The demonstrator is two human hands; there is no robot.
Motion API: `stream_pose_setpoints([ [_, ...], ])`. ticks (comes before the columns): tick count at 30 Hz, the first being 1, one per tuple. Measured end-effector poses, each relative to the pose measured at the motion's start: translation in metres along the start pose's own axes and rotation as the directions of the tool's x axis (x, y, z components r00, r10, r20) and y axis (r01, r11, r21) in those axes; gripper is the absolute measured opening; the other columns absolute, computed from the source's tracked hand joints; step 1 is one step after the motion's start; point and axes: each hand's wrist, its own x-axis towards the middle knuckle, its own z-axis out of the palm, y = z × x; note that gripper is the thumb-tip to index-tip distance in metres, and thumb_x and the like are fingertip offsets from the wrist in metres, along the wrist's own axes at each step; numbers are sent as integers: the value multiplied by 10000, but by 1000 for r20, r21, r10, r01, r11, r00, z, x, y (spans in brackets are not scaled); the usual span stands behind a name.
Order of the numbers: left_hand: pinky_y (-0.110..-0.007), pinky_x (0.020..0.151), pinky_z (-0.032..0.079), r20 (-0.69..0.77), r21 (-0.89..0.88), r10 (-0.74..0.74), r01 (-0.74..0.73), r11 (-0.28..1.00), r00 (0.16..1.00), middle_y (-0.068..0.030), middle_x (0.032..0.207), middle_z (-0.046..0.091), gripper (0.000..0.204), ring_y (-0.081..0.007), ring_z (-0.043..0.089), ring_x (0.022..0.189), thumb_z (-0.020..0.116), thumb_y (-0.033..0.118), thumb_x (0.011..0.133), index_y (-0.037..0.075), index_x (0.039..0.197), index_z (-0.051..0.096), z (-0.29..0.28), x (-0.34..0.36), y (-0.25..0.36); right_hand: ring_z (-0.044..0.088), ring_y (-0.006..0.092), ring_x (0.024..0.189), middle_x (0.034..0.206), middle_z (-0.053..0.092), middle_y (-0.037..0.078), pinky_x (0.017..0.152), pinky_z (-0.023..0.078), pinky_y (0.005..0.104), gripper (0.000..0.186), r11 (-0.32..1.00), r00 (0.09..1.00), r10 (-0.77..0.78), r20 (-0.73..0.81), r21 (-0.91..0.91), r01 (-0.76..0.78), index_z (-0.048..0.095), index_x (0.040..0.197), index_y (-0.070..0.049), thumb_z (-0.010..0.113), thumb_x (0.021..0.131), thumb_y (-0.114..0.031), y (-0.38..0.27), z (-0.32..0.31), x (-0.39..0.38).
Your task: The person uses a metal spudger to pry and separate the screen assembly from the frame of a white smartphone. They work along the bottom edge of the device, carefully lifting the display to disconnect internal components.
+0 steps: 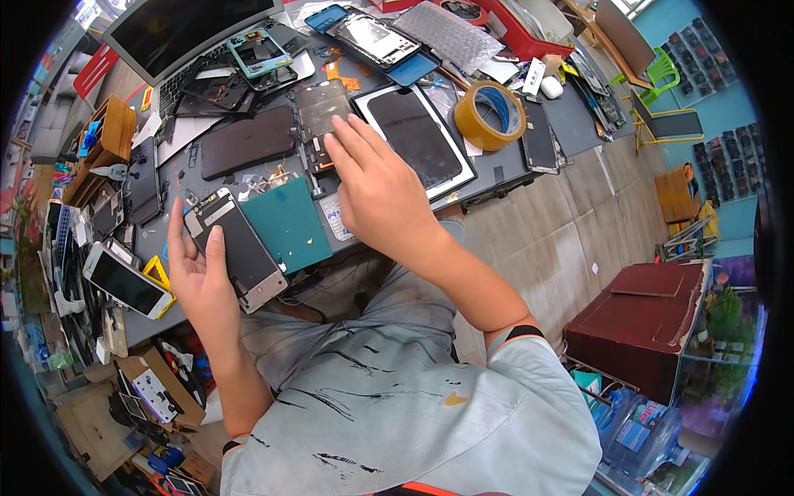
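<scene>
My left hand (203,281) holds a phone display panel (241,256) by its left edge, thumb on top and fingers along the side. The panel's dark back faces up, with silvery strips at both ends. It is tilted beside a teal work mat (285,223). My right hand (374,183) is open, its fingers stretched out together over the edge of a grey phone part (321,106) that lies on the table. Whether the fingertips touch that part I cannot tell. Nothing shows in this hand, though its palm side is hidden.
A dark phone panel (248,142) lies beyond the mat. To the right are a boxed dark screen (413,136) and a yellow tape roll (490,116). A white phone (128,279) rests at the left edge. The laptop (190,33) and bubble wrap (451,37) stand farther back.
</scene>
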Motion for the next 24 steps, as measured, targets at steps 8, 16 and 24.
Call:
stream_pose_setpoints([
  [8,-308,861,481,-24,500,167,-133,856,986,-30,1080,656,559,-151,559,959,799,111,1026,65,1572,685,-5,15,-12,682,357,1068,1255,735,125,943,564,488,343,924,968,164,-187,-315,-218,765,1168,-21,893,895,-185,56,-105,-9],
  [16,-351,861,468,62,722,218,-195,664,974,-55,1087,586,540,-212,531,950,789,196,1037,99,1560,696,-9,14,-17,747,279,870,1064,759,104,770,603,422,231,860,905,423,39,-332,-388,771,1107,-39,881,941,-158,98,-126,-30],
  [24,-306,894,466,56,522,286,-272,808,956,-65,1161,600,425,-165,534,995,654,124,1095,42,1507,718,-28,16,-28,726,210,852,1057,765,133,800,590,349,215,841,851,499,-164,-147,-521,767,1169,17,832,1019,-123,152,-212,-37],
])
